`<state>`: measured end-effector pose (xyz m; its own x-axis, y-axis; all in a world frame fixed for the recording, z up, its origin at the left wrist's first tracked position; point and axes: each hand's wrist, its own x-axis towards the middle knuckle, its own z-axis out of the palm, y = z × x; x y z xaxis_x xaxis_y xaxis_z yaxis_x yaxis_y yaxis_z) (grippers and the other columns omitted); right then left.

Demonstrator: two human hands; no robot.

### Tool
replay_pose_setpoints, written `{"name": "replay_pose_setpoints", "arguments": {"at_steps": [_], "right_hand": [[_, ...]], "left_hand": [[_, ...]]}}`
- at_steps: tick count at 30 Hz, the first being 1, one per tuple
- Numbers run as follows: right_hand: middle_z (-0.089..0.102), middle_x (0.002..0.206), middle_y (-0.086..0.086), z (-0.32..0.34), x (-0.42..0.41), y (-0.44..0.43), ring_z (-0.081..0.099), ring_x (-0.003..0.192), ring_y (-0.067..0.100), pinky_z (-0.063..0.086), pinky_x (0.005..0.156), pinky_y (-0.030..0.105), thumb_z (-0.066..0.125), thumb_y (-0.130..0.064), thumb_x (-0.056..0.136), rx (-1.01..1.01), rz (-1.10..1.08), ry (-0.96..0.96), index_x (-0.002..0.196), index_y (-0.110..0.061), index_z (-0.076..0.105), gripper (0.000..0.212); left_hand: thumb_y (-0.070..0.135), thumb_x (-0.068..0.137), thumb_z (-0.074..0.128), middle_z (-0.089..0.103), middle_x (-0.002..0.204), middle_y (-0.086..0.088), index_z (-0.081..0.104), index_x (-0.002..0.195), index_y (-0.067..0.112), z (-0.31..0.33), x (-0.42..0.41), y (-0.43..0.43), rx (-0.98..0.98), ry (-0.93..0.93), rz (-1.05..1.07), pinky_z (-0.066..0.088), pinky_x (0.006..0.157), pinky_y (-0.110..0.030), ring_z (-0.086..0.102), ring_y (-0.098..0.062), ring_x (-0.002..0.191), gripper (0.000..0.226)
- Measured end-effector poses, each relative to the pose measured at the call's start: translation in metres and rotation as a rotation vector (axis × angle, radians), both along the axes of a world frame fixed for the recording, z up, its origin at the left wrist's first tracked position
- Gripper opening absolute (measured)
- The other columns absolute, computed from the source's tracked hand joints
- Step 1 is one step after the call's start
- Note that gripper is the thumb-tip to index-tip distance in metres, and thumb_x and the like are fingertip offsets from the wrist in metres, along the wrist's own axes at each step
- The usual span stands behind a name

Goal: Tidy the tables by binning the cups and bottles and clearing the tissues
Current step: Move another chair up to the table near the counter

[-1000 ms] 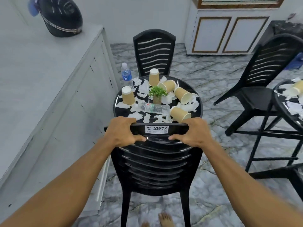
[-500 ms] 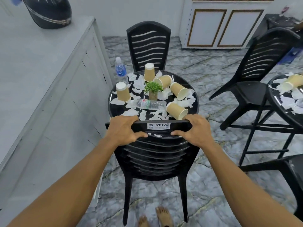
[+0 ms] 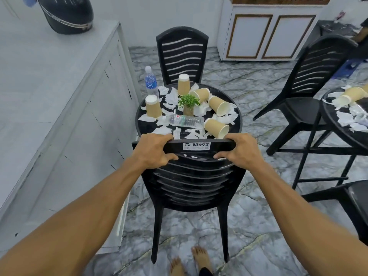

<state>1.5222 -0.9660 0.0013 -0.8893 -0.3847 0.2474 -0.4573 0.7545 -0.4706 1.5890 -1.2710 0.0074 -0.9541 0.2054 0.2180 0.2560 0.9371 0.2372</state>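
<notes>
I stand behind the black chair [image 3: 191, 182], which is close against the round table [image 3: 239, 124], and I judge that the step in hand is only a preparing one: getting this chair out of my way so that I can reach the mess. My left hand [image 3: 153, 151] and my right hand [image 3: 240, 151] both grip the top rail of the chair, one at each end, with the white label between them. The fingers are curled over the far side of the rail and each thumb presses on my side of it, so neither hand is free. Both my forearms are stretched forward, almost straight, and they come closer together toward the rail. Nothing of the task itself looks done. The paper cups [image 3: 153, 106] are all on the table, two upside down and three lying, and the clear bottle [image 3: 186, 120] lies on its side among the torn tissues [image 3: 165, 129], just in front of a small plant [image 3: 188, 101]. A blue-label bottle [image 3: 151, 81] stands at the far left; whether on the table or behind it, I cannot tell. A second table [image 3: 328, 116] on the right holds more tissues. I see no bin. The next move, I think, calls for drawing the chair aside without bumping the table, because the lying cups may roll, and then freeing one hand.
</notes>
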Motion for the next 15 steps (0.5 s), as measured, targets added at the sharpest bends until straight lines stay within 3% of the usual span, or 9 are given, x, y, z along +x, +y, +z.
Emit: {"name": "replay_pose_setpoints", "arguments": {"at_steps": [2, 4, 6, 10, 15], "right_hand": [[0.056, 0.068, -0.013, -0.003, 0.005, -0.001, 0.052, 0.063, 0.009, 0.035, 0.057, 0.017, 0.089, -0.06, 0.05, -0.016, 0.03, 0.046, 0.085, -0.018, 0.073, 0.057], [0.058, 0.066, -0.007, -0.015, 0.013, 0.0, 0.054, 0.061, 0.014, 0.044, 0.057, 0.029, 0.089, -0.059, 0.051, -0.014, 0.032, 0.067, 0.079, -0.015, 0.071, 0.055], [0.061, 0.065, -0.004, -0.03, 0.026, 0.0, 0.057, 0.062, 0.019, 0.049, 0.061, 0.037, 0.087, -0.062, 0.054, -0.007, 0.013, 0.089, 0.078, -0.016, 0.068, 0.054], [0.065, 0.071, -0.004, -0.048, 0.05, 0.002, 0.062, 0.07, 0.021, 0.049, 0.072, 0.039, 0.083, -0.064, 0.058, 0.024, -0.004, 0.134, 0.081, -0.018, 0.068, 0.053], [0.062, 0.069, -0.006, -0.051, 0.077, 0.014, 0.06, 0.068, 0.021, 0.043, 0.071, 0.034, 0.087, -0.059, 0.057, 0.02, 0.025, 0.149, 0.075, -0.018, 0.065, 0.049]], "left_hand": [[0.057, 0.066, 0.085, 0.067, 0.069, 0.004, 0.063, 0.089, 0.017, -0.007, 0.008, -0.003, 0.004, 0.075, -0.015, 0.045, 0.056, -0.029, 0.063, -0.023, 0.063, 0.051], [0.053, 0.066, 0.086, 0.064, 0.066, 0.005, 0.062, 0.086, 0.016, -0.018, 0.018, -0.003, 0.014, 0.106, -0.015, 0.037, 0.054, -0.026, 0.06, -0.021, 0.06, 0.049], [0.055, 0.067, 0.085, 0.062, 0.067, 0.007, 0.062, 0.087, 0.018, -0.026, 0.025, -0.003, 0.017, 0.075, -0.009, 0.042, 0.055, -0.029, 0.06, -0.019, 0.062, 0.048], [0.06, 0.069, 0.08, 0.065, 0.074, 0.008, 0.065, 0.091, 0.022, -0.036, 0.042, -0.004, 0.004, 0.047, -0.007, 0.051, 0.061, -0.034, 0.061, -0.017, 0.068, 0.047], [0.057, 0.066, 0.084, 0.063, 0.071, 0.01, 0.066, 0.087, 0.024, -0.051, 0.08, 0.011, 0.043, 0.082, 0.039, 0.05, 0.058, -0.032, 0.061, -0.017, 0.067, 0.043]]}}
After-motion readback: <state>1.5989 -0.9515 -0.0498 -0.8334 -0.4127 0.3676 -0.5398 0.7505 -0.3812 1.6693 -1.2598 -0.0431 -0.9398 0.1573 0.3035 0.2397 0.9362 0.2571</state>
